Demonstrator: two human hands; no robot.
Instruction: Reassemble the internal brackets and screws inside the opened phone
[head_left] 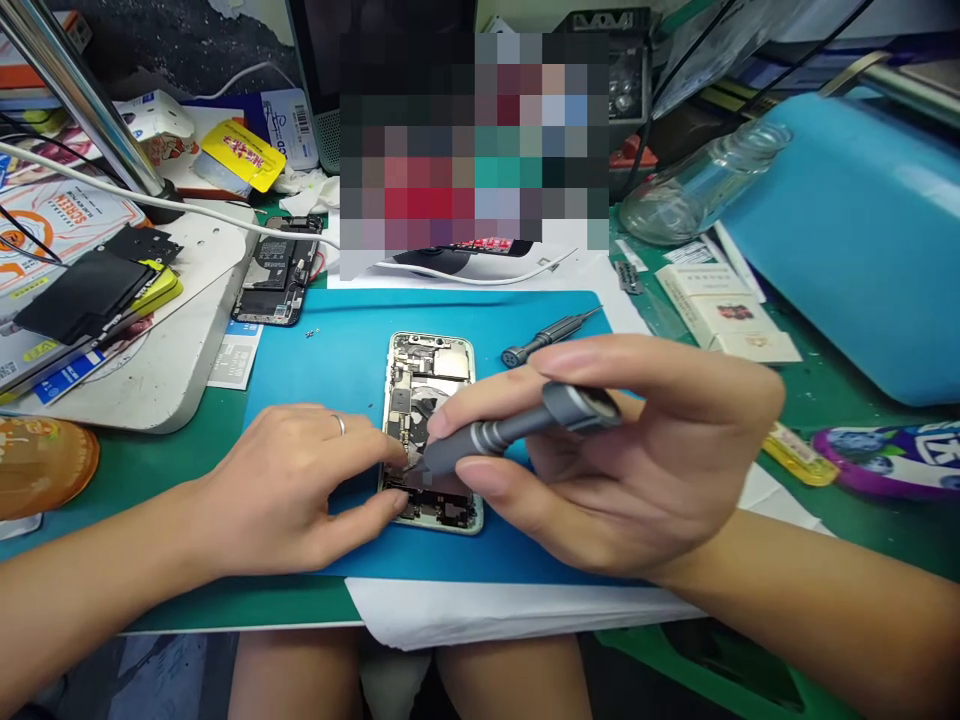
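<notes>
An opened phone (431, 385) with its inner boards bare lies on a blue mat (330, 360). My right hand (637, 450) is closed round a grey screwdriver (517, 425), whose tip points down into the lower half of the phone. My left hand (300, 490) rests on the mat at the phone's left edge, with a ring on one finger. Its fingertips press against the phone's lower left side, where they meet the tip of the tool.
A second grey screwdriver (551, 335) lies on the mat behind my right hand. Another opened phone (276, 270) sits at the back left by a white base (150, 370). At the right are a glass jar (697, 185), a small box (724, 310) and a blue pad (862, 240).
</notes>
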